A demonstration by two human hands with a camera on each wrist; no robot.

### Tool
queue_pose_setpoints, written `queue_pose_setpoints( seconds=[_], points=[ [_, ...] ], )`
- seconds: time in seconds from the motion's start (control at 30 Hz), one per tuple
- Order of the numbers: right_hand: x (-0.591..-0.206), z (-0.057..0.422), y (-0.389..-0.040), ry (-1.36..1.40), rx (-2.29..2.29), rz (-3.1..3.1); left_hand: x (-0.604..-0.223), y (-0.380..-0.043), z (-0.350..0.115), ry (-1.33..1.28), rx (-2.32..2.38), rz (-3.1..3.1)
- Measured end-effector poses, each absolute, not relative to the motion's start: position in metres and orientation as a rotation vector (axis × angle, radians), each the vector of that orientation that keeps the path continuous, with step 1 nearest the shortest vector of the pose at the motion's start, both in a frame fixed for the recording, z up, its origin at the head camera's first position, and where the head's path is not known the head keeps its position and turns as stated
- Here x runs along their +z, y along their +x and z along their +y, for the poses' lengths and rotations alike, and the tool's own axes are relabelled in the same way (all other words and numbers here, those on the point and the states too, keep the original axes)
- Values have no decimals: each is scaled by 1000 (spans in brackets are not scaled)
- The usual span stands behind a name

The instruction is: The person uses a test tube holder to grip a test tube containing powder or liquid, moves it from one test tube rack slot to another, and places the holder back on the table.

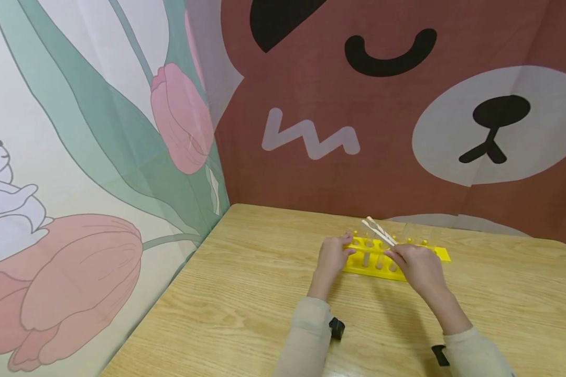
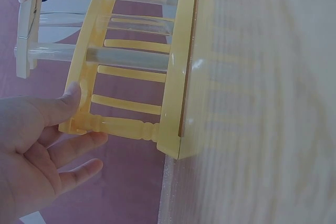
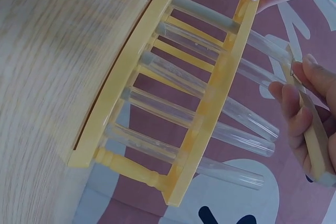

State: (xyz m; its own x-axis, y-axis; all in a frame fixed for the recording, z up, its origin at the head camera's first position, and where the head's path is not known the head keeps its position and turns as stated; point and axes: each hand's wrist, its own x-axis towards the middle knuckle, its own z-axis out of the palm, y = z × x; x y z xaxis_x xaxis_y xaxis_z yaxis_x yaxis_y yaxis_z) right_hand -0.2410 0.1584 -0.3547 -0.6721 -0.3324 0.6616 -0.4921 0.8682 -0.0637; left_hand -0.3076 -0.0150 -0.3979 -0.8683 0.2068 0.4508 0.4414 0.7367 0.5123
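A yellow test tube rack [image 1: 374, 272] stands upright on the table with several clear test tubes [image 3: 244, 136] in its holes. My left hand [image 1: 331, 255] grips the rack's left end, the thumb on the top bar's corner and the fingers beneath it. In my right hand [image 1: 421, 268] is a wooden test tube clamp [image 1: 379, 231], held between thumb and fingers above the rack. The clamp's jaws are at the mouth of the tube nearest my left hand, a tube with a greyish look low down [image 2: 131, 59]. Whether they pinch the glass, I cannot tell.
The wood-grain table [image 1: 245, 309] stretches in front of the rack and to both sides. Behind it hangs a cloth with a brown bear print [image 1: 387, 115]; a tulip-print cloth [image 1: 94, 157] hangs on the left. A black wrist device [image 1: 337, 329] sits at the left sleeve.
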Motion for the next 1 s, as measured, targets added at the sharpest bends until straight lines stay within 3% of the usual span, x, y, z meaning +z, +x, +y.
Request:
queue_pose_setpoints(
  seconds=[1.0],
  points=[
    [-351,157,-241,586,332,-2260,-397,-307,-15,-472,-904,-2580]
  ],
)
